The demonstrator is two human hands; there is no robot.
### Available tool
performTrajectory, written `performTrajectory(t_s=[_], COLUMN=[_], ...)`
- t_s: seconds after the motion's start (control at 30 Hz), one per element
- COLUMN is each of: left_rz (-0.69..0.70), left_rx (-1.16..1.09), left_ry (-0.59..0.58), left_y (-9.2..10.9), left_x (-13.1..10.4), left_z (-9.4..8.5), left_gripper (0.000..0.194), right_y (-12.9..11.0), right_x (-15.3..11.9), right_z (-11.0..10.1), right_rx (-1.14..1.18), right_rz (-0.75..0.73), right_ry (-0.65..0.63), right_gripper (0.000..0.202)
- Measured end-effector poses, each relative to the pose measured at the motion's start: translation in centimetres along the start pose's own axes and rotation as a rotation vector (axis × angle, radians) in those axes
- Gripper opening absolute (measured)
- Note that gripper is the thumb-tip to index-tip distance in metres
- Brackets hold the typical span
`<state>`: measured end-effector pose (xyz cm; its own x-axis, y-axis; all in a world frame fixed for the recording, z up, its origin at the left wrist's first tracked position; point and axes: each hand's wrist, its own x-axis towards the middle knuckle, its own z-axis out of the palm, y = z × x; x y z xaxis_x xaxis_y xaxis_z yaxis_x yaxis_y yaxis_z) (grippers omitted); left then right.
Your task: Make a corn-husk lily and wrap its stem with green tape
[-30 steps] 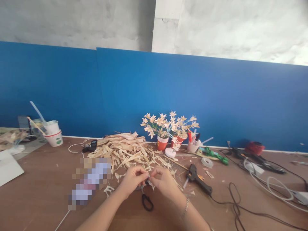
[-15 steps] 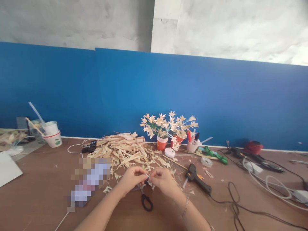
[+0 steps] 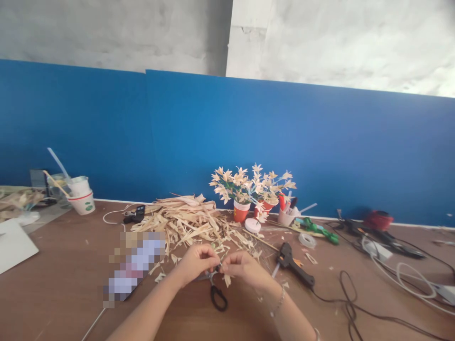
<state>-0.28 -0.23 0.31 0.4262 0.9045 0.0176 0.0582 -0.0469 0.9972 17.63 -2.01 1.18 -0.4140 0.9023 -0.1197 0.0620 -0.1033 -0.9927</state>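
Note:
My left hand [image 3: 199, 265] and my right hand [image 3: 245, 270] meet above the table, both closed in a pinch with their fingertips almost touching. A thin pale strip [image 3: 221, 264] runs between the fingertips; most of it is hidden. Just below my right fingers a small cream husk piece [image 3: 227, 280] shows, seemingly hanging from them. Scissors with black handles [image 3: 219, 299] lie on the table under my hands, their blades partly covered. Beyond, a heap of dried husk strips [image 3: 192, 218] spreads out.
Husk flowers [image 3: 241, 182] stand in red paper cups [image 3: 241, 211] at the back. A black glue gun [image 3: 295, 267] with its cable lies to the right, near a tape roll [image 3: 306, 240]. White cups [image 3: 82, 203] stand left. A blue partition [image 3: 284, 132] closes off the back.
My right hand has turned slightly and its fingers have shifted, so the husk piece beneath shows more. The whole view has moved a little. Both hands stay pinched together.

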Motion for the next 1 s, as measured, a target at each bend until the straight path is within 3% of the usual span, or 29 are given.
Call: performTrajectory(t_s=[0.2,0.47,0.83,1.0], left_rz=[0.033,-0.004,0.038,0.127], left_rx=[-0.040,0.086,0.121,0.196], left_ry=[-0.029,0.047,-0.002,-0.026], left_y=[0.5,0.3,0.6,1.0], left_x=[-0.3,0.0,-0.1,-0.3], left_z=[0.3,0.3,-0.2,-0.1], left_gripper=[0.016,0.014,0.010,0.006], right_y=[0.1,0.7,-0.4,-0.5], right_x=[-0.1,0.4,-0.1,-0.2], right_z=[0.2,0.9,0.5,0.3], right_rx=[-0.056,-0.291,-0.084,-0.062], right_rz=[-0.023,-0.133,-0.016,0.015], right_ry=[-0.021,0.213,0.039,-0.021], right_gripper=[0.015,0.009,0.017,0.014])
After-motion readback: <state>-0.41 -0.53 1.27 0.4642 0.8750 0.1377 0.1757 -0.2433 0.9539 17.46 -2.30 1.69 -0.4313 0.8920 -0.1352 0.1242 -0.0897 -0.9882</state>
